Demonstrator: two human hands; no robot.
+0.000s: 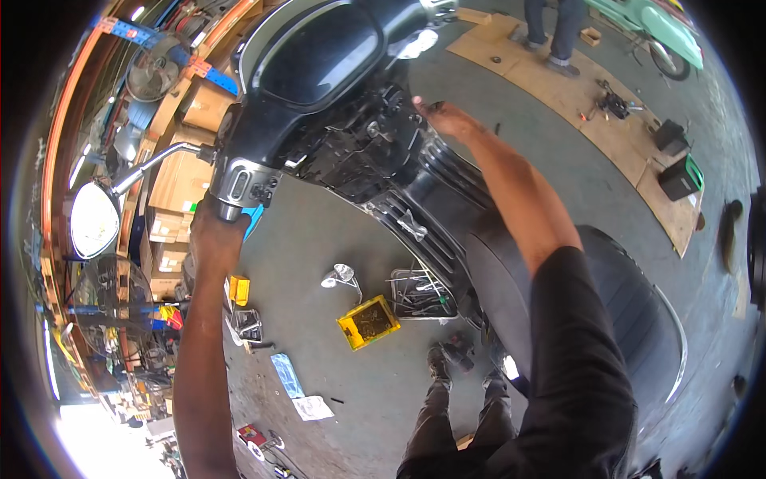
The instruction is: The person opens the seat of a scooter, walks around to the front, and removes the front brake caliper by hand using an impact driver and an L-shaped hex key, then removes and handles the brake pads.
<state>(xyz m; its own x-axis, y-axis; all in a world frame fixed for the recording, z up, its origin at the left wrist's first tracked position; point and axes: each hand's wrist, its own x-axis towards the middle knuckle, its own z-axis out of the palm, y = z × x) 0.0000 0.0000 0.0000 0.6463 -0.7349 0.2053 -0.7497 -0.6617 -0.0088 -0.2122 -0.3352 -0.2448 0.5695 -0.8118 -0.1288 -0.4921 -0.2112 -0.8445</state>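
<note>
My left hand point(217, 231) is closed around the left handlebar grip point(229, 212) of a black scooter point(295, 132), just below its silver switch housing point(242, 184). A round mirror point(94, 219) sticks out on a chrome stalk to the left. My right hand point(444, 118) is at the right edge of the opened front section point(371, 140), its fingers curled at a small dark part that I cannot make out. The dashboard point(315, 60) is at the top. Under my right arm lie the scooter's ribbed floorboard point(419, 231) and black seat point(630, 319).
Orange shelving point(54, 152) with boxes point(175, 180) and fans point(152, 68) stands left. On the floor are a yellow crate point(367, 323), a metal tool tray point(419, 295) and a loose mirror point(339, 275). Right are cardboard sheets point(558, 104), another person's legs point(554, 36) and a mint scooter point(670, 32).
</note>
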